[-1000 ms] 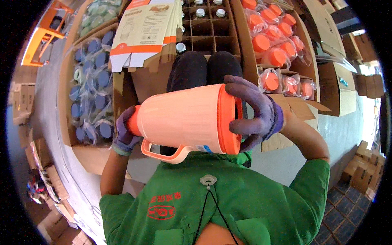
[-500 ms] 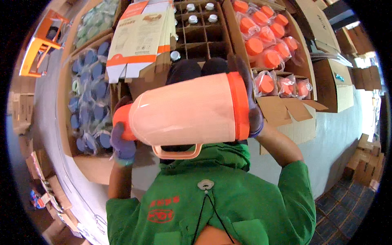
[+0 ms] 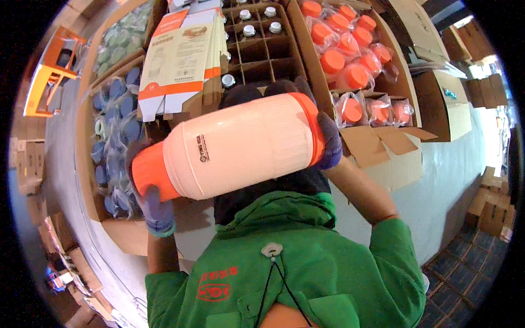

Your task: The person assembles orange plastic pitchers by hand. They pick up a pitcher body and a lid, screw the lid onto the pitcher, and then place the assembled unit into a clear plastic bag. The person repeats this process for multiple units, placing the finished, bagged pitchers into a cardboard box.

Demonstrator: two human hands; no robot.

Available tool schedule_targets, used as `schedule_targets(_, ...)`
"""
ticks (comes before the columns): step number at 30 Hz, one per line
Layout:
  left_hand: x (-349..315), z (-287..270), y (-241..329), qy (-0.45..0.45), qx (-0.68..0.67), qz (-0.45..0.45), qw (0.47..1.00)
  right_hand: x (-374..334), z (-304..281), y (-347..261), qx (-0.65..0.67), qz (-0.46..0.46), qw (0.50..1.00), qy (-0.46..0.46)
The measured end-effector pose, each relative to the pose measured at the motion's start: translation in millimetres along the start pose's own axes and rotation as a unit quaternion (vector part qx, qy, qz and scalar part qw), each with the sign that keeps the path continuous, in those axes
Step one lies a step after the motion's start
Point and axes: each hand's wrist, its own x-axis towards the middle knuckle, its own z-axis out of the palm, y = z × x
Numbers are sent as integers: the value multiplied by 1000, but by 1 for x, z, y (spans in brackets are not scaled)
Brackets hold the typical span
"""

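A pale pink thermos flask (image 3: 235, 145) with an orange cap and orange base lies sideways across my lap, held up between both gloved hands. My left hand (image 3: 156, 208) grips the orange cap end. Against the orange base, my right hand (image 3: 330, 142) presses with its palm, its fingers wrapped partly behind the flask. Dark print shows on the flask's face; its handle is out of sight.
Flat folded cartons (image 3: 178, 60) lie left of a divided box (image 3: 256, 52) holding silver-capped bottles. Orange-capped flasks in plastic fill a carton (image 3: 403, 87) at right; blue-capped ones (image 3: 115, 136) stand at left. An open-flapped box (image 3: 383, 145) sits nearer.
The flask has been turned about its length, so its handle has gone from view and print now shows. Its cap end has moved left and lower.
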Motion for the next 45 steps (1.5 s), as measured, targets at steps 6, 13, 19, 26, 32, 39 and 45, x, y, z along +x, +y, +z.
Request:
schedule_targets(6, 20, -2, 30, 1, -351, -261, 899, 0, -4, -4, -311, -256, 901, -164)
schedule_targets(13, 7, 31, 42, 48, -128, -161, 977, -4, -4, 3, -125, -148, 980, -39)
schedule_targets(19, 6, 19, 34, 38, -171, -81, 981, 5, -9, -2, -183, -216, 958, -43)
schedule_targets(26, 25, 34, 50, -30, -344, -276, 897, -17, -24, -10, -457, -293, 822, -172)
schedule_targets(32, 16, 31, 49, -8, -232, -163, 959, -13, -9, -11, -309, -217, 916, -133)
schedule_targets(39, 15, 26, 39, 32, -144, -140, 979, -15, -13, -16, -366, -253, 887, -127)
schedule_targets(45, 37, 19, 42, -24, -205, -225, 952, -18, -12, -13, -505, -504, 680, -170)
